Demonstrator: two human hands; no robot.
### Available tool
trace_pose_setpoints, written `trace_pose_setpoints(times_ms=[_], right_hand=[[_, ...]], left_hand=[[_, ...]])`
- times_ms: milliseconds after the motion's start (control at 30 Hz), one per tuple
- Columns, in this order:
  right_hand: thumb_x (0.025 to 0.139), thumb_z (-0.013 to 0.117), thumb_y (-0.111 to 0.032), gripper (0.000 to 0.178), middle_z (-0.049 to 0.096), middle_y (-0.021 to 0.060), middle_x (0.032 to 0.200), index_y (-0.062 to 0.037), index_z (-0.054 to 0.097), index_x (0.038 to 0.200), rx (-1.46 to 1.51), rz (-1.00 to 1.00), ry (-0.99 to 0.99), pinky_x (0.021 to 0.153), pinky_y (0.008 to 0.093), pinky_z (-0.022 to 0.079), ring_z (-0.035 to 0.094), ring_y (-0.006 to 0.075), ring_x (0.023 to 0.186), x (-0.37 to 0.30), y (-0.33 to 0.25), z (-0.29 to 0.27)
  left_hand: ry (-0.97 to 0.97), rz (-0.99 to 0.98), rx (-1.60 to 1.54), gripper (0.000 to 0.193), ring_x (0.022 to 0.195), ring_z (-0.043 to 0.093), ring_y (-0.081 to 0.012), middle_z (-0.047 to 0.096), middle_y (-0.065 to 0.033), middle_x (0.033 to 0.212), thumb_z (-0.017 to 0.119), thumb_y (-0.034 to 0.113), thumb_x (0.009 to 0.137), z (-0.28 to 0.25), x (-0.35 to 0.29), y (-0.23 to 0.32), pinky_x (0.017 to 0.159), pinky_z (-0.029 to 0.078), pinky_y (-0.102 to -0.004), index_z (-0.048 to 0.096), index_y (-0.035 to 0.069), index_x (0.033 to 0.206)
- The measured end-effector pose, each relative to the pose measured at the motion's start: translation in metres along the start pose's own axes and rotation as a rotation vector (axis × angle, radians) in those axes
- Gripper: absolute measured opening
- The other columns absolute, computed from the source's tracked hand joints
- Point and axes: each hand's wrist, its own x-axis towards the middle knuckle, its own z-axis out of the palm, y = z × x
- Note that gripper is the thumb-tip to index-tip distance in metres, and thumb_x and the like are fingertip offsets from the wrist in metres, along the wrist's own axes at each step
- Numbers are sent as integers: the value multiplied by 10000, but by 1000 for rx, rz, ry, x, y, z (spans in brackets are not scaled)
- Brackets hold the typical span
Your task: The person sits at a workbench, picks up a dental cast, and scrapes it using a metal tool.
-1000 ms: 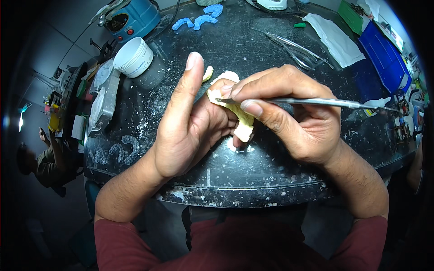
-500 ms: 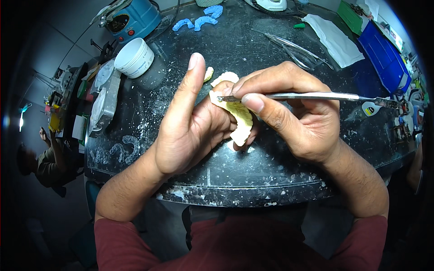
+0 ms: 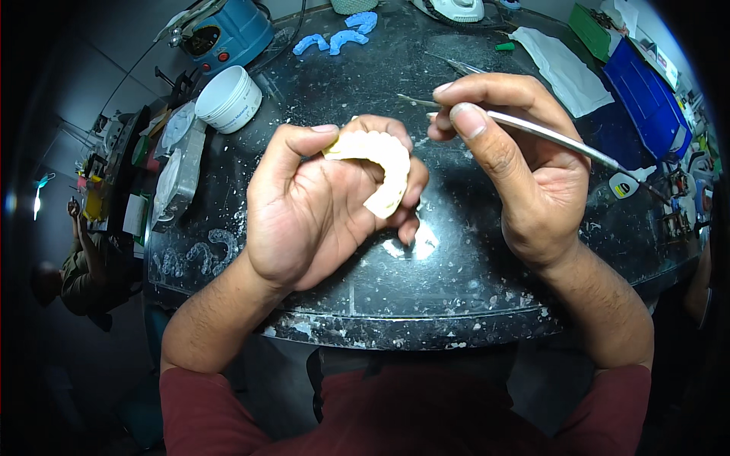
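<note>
Left hand (image 3: 304, 213) fingers clamped on dental cast (image 3: 378, 163), right hand (image 3: 525, 159) pinching metal tool (image 3: 547, 135) just beside, above bench edge (image 3: 395, 334).

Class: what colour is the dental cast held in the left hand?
Pale cream dental cast, clearest in the head view.

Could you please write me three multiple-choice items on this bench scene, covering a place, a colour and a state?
1. Where is the white tub? A at the bench's far left B by the right hand C on the floor
2. What colour are the trays at the far edge? A red B blue C black
3. How is the dental cast held? A lying on the bench B pinched in the left hand's fingers C balanced on the metal tool

A: it stands far left. B: both are light blue. B: thumb and fingers grip it.
</note>
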Motion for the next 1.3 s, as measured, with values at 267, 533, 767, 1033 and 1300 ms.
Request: trace_pose_setpoints(times_ms=[267,533,767,1033,1300], right_hand=[[918,530,12,175,634,160,1035,52,546,1087,89,-11,14,866,300,528,652,203,962,-2,2,1],[914,577,2,140,651,154,1020,33,556,1049,131,10,-14,893,318,526,652,209,988,-1,0,0],[932,579,-63,114,663,152,957,26,597,1001,28,-24,-55,898,371,527,654,254,983,0,-2,-3],[962,509,-66,111,652,156,927,26,544,1013,-158,-169,-117,968,461,485,651,252,968,4,3,-6],[960,498,-64,103,631,141,900,22,541,997,-28,-9,-82,948,495,499,642,220,935,1,2,-4]], left_hand=[[201,181,42,614,982,494,-223,544,-136,1152,280,419,909,2,2,2,828,436,-386,471,-32,1278],[152,184,-39,559,958,520,-268,567,-169,1122,279,368,929,-4,0,1,819,459,-393,493,-39,1246],[97,142,44,601,954,585,-315,570,-245,1142,252,369,935,0,1,2,816,505,-406,413,-69,1312],[137,126,32,638,1046,577,-375,522,-295,1234,264,329,902,5,0,-1,924,466,-452,351,-111,1355],[143,134,99,672,1102,545,-402,497,-311,1249,272,327,867,10,-2,-2,942,451,-489,316,-111,1374]])
